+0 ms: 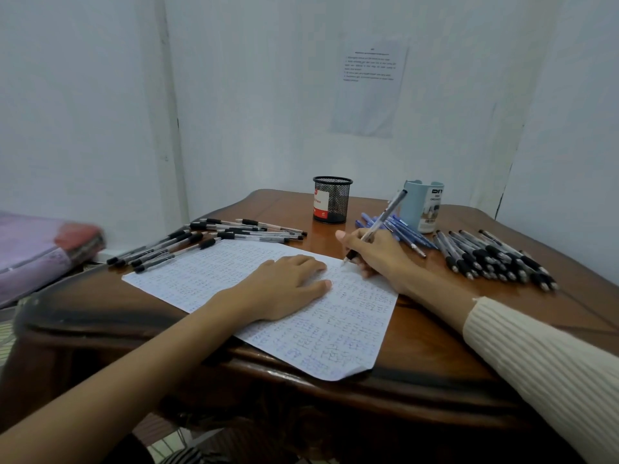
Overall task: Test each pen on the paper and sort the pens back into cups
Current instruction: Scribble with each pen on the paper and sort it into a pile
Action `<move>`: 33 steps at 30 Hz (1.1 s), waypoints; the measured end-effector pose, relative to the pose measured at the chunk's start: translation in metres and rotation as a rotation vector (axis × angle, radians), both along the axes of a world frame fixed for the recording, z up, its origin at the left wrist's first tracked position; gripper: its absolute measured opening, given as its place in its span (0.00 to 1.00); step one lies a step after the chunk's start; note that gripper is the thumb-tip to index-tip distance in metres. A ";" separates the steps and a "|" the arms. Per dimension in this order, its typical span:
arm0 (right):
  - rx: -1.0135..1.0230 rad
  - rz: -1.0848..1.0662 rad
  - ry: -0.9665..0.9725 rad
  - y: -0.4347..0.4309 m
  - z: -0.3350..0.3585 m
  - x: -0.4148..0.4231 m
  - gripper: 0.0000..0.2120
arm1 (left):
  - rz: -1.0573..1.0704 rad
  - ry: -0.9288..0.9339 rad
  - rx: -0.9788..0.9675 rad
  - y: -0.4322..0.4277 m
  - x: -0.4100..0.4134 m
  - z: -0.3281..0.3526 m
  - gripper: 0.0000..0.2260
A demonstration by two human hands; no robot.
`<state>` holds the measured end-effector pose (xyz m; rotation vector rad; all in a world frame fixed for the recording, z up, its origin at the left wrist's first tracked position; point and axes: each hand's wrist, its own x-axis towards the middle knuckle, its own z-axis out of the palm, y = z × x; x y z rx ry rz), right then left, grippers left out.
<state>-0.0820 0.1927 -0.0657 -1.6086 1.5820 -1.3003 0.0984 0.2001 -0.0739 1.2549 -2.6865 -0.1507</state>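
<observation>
On the bench (435, 346), from the head view, my right grip (375, 252) pinches a pen (378, 222), tip touching the scribbled paper (335, 336); my left grip (288, 286) lies flat, fingers straight, pinning the sheet. Testing is in hand, I judge; next comes choosing the mesh cup (332, 199) or blue cup (422, 205) beyond.

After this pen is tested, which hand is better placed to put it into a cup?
The right hand: it grips the pen, and the blue cup and mesh cup stand just beyond it. The left hand lies flat on the paper, holding it steady.
</observation>
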 end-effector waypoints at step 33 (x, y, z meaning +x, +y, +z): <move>-0.063 -0.101 0.131 -0.003 -0.005 -0.003 0.17 | 0.002 -0.006 0.005 0.000 0.000 0.000 0.23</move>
